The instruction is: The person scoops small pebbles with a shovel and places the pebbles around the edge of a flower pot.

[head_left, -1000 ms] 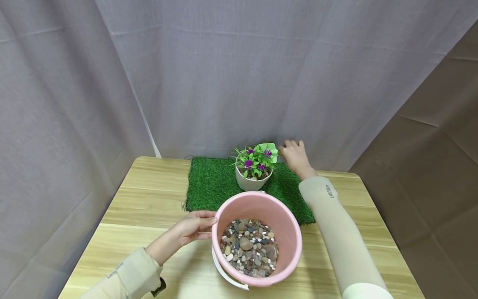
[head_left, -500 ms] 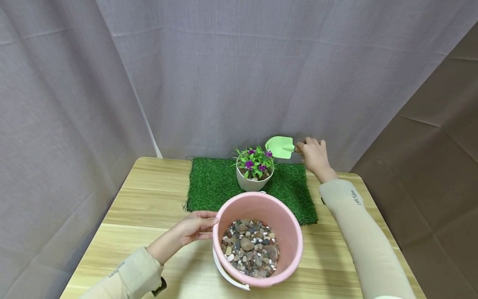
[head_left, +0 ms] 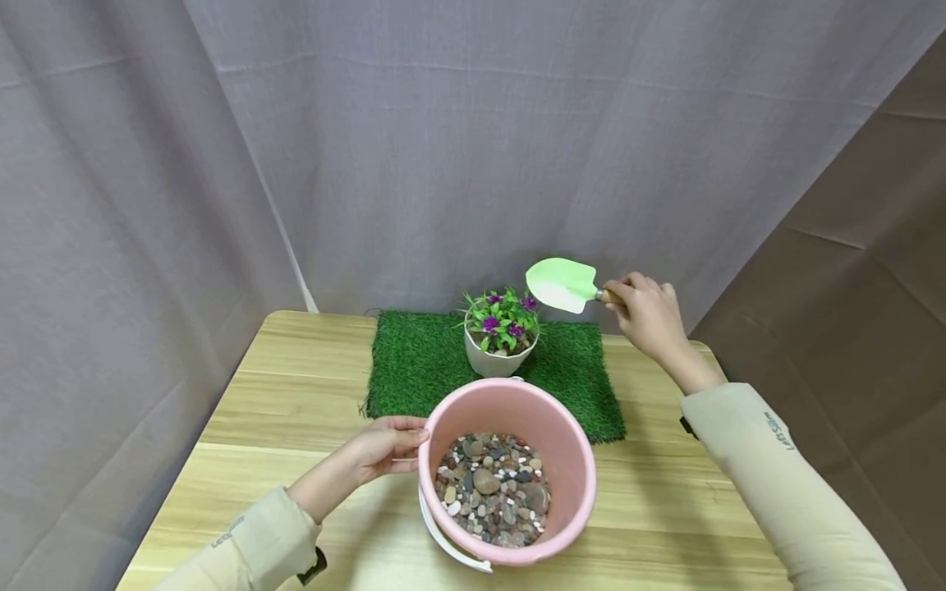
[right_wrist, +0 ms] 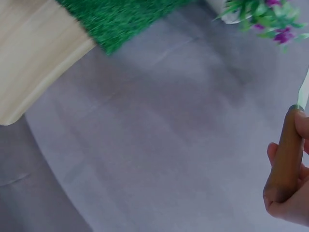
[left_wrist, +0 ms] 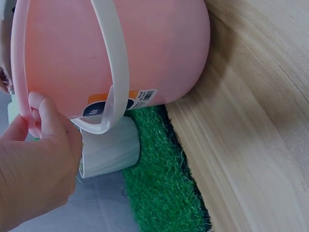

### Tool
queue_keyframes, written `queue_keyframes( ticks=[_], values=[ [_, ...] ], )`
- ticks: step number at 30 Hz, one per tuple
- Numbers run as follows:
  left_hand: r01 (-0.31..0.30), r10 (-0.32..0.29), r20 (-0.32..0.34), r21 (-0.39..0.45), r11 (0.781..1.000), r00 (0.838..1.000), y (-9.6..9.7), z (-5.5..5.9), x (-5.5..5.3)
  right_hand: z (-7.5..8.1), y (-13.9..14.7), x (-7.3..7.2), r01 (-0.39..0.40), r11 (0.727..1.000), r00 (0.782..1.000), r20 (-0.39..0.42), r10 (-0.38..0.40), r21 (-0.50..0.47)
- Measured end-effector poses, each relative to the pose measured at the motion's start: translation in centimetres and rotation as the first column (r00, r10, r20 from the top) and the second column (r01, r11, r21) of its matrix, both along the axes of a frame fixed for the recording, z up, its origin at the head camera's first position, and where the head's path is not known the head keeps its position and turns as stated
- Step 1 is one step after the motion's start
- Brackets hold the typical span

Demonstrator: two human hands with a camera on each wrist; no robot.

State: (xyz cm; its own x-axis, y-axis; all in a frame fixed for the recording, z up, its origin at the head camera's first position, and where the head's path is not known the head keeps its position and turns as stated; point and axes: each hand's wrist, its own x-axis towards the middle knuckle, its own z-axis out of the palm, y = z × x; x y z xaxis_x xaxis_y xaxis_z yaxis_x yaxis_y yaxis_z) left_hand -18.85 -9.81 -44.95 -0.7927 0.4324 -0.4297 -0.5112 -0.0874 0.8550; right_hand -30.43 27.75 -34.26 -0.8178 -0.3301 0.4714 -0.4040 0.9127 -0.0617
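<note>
My left hand (head_left: 388, 450) pinches the rim of a pink bucket (head_left: 576, 460) at its left side, thumb on one side and fingers on the other in the left wrist view. Mixed pebbles (head_left: 491, 492) cover the bucket's bottom. Up at the back right, my right hand (head_left: 650, 316) grips the wooden handle (right_wrist: 285, 154) of a light green garden trowel (head_left: 562, 285). The trowel's blade points left, raised beside and above a white flower pot (head_left: 495, 363) with purple flowers (head_left: 502, 316). I see no pebbles on the blade.
The pot stands on a green artificial turf mat (head_left: 414, 361) at the back of the wooden table (head_left: 296, 386). The bucket's white handle (left_wrist: 116, 63) hangs down its near left side. Grey curtains (head_left: 443, 164) rise behind the table.
My right hand has drawn the trowel rightward and upward, away from the flowers, bringing its whole blade into view. The left hand and the bucket have stayed in place.
</note>
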Motion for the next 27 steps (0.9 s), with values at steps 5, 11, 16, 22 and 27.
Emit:
queue_keyframes(
  ticks=[5, 11, 16, 22, 27],
  values=[
    [0.007, -0.007, -0.001, 0.006, 1.0, 1.0, -0.1, 0.2, -0.1, 0.5, -1.6, 2.1, -0.102, 0.995, 0.995, -0.014, 0.102, 0.01],
    [0.006, -0.006, -0.009, -0.014, 1.0, 1.0, -0.3, 0.3, -0.1, 0.5, -4.1, 4.5, -0.241, 0.968, 0.97, 0.011, 0.241, 0.075],
    [-0.016, 0.017, 0.013, -0.029, 0.999, 1.0, -0.2, 0.3, 0.0, -0.6, -5.7, 6.4, -0.355, 0.919, 0.935, 0.05, 0.352, 0.173],
    [-0.017, 0.017, 0.012, -0.016, 1.0, 1.0, -0.2, 0.4, 0.1, -2.7, -7.0, 8.4, -0.445, 0.836, 0.896, 0.154, 0.417, 0.322],
    [-0.001, 0.001, 0.005, -0.008, 1.0, 1.0, -0.3, 0.2, 0.1, -4.8, -7.3, 9.3, -0.477, 0.777, 0.878, 0.188, 0.439, 0.411]
  ],
)
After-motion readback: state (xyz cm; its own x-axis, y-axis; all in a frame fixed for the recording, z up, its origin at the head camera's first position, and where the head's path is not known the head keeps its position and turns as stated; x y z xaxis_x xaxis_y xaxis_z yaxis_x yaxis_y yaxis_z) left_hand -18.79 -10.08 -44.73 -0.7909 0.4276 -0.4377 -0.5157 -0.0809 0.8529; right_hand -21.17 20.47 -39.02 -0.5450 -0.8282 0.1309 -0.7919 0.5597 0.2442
